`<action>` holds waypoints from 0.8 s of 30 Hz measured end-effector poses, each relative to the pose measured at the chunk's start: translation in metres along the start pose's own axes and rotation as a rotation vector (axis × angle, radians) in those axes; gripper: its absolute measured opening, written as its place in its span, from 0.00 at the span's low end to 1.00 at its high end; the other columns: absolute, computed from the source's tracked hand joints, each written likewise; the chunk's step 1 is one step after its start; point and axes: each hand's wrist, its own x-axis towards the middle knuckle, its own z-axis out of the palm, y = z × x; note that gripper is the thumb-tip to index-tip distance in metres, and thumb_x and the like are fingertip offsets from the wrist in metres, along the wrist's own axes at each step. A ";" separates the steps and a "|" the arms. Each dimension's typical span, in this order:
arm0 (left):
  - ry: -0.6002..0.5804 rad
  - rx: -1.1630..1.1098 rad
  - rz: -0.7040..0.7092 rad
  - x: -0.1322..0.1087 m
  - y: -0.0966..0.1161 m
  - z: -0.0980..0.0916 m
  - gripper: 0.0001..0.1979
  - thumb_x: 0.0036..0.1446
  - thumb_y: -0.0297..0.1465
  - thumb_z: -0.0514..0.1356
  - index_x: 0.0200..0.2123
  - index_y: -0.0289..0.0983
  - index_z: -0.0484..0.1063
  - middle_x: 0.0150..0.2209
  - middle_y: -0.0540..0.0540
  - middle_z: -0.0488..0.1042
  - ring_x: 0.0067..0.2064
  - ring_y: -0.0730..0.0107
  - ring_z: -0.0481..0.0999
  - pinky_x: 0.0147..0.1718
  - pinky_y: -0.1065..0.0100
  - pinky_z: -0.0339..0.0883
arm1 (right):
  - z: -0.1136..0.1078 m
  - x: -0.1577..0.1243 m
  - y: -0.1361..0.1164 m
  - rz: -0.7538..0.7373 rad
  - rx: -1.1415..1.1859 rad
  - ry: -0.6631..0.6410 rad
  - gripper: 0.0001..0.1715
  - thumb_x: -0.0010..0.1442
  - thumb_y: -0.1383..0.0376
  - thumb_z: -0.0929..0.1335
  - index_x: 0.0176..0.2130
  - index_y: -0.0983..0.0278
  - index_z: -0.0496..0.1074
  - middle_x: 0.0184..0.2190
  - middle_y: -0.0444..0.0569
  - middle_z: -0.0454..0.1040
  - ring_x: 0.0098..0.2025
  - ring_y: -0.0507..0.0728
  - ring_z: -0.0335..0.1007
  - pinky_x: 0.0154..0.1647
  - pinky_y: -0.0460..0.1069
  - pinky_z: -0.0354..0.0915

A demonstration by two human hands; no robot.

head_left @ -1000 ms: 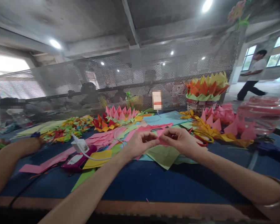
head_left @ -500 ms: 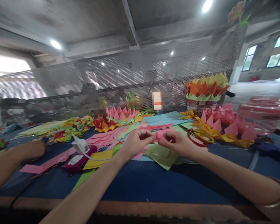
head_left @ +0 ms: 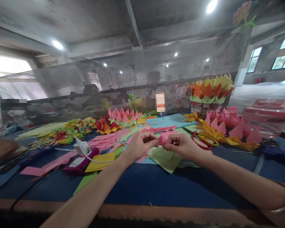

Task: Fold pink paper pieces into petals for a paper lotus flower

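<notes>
A small piece of folded pink paper (head_left: 164, 138) is held up between my two hands over the table. My left hand (head_left: 142, 143) pinches its left edge between thumb and forefinger. On the opposite edge, the thumb and fingers of my right hand (head_left: 180, 144) are closed. Below the hands lie light green paper sheets (head_left: 165, 159), with pink paper strips (head_left: 106, 141) to the left. Red-handled scissors (head_left: 200, 142) rest just right of my right hand, beside a yellow-handled pair (head_left: 210, 137).
A purple box (head_left: 79, 163) with a white charger (head_left: 82, 148) lies left of my forearm. Paper lotus flowers (head_left: 124, 115) stand behind, and an orange-yellow one (head_left: 211, 88) at right. A clear jar (head_left: 267, 117) stands far right. Another person's hand (head_left: 3, 150) is at far left.
The other person's hand has drawn back to the left, uncovering a blue tool. My hands stay nearly in place; the pink paper between them shows slightly more of its surface.
</notes>
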 end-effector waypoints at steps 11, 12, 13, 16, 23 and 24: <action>0.114 0.065 0.021 0.001 0.008 -0.004 0.12 0.50 0.37 0.61 0.29 0.32 0.74 0.27 0.47 0.74 0.30 0.72 0.72 0.32 0.72 0.66 | -0.005 0.002 -0.005 -0.033 -0.012 0.017 0.17 0.54 0.53 0.66 0.26 0.65 0.68 0.22 0.41 0.64 0.25 0.49 0.58 0.25 0.44 0.55; 0.129 0.078 0.032 0.000 0.009 -0.004 0.11 0.50 0.36 0.61 0.29 0.33 0.74 0.27 0.47 0.74 0.30 0.72 0.72 0.32 0.72 0.66 | -0.005 0.003 -0.005 -0.029 -0.006 0.009 0.17 0.55 0.53 0.65 0.28 0.65 0.68 0.23 0.42 0.65 0.25 0.49 0.59 0.26 0.44 0.56; 0.142 0.086 0.039 0.000 0.010 -0.005 0.10 0.50 0.36 0.61 0.29 0.33 0.74 0.27 0.48 0.73 0.30 0.72 0.72 0.32 0.72 0.66 | -0.006 0.002 -0.006 -0.022 0.000 0.003 0.17 0.56 0.53 0.65 0.28 0.65 0.68 0.24 0.43 0.66 0.25 0.49 0.60 0.26 0.44 0.57; 0.166 0.095 0.041 0.001 0.010 -0.005 0.09 0.50 0.34 0.61 0.28 0.33 0.73 0.26 0.48 0.73 0.30 0.73 0.72 0.32 0.72 0.67 | -0.006 0.002 -0.006 -0.015 0.012 0.017 0.18 0.57 0.53 0.63 0.29 0.65 0.68 0.24 0.44 0.66 0.25 0.49 0.61 0.26 0.45 0.57; 0.163 0.073 0.048 0.002 0.005 -0.005 0.07 0.50 0.32 0.61 0.28 0.33 0.73 0.25 0.49 0.73 0.28 0.75 0.71 0.30 0.74 0.66 | -0.006 0.001 -0.005 -0.004 0.003 0.051 0.16 0.57 0.55 0.64 0.26 0.65 0.68 0.22 0.43 0.66 0.25 0.50 0.61 0.27 0.45 0.58; 0.162 0.066 0.043 0.002 0.005 -0.005 0.07 0.50 0.32 0.61 0.28 0.32 0.73 0.25 0.49 0.73 0.28 0.75 0.71 0.30 0.74 0.66 | -0.006 0.001 -0.006 0.000 0.009 0.051 0.16 0.56 0.55 0.65 0.26 0.65 0.68 0.22 0.43 0.66 0.25 0.49 0.61 0.27 0.45 0.57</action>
